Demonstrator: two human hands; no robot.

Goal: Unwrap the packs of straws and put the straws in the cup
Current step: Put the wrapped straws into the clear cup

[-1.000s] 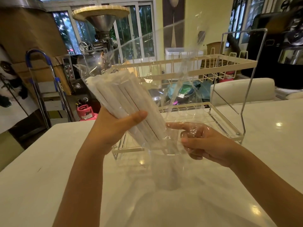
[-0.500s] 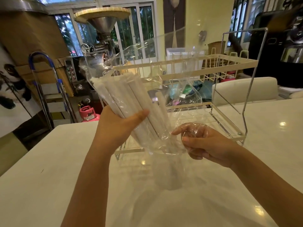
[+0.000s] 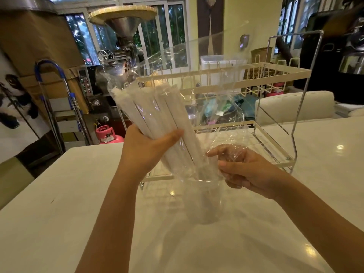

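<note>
The left hand [image 3: 145,146] clasps the straws [image 3: 157,123], long axis slanting down-right toward the cup [image 3: 204,201] standing mid-table (directly beneath); the right hand [image 3: 242,170], nearer, pinches the wrapper [image 3: 216,107].

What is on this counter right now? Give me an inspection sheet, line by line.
Surface: glossy white counter, bare near the edge.
Job's things: bundle of white paper-wrapped straws, tilted, inside a clear plastic bag; clear plastic cup standing under it.
Clutter: cream two-tier wire dish rack behind the cup.
Grips: left hand closed around the straws; right hand pinching the bag's loose plastic.
Cables: nothing seen.
Surroundings: pink gas cylinder, blue-handled stepladder, windows.
</note>
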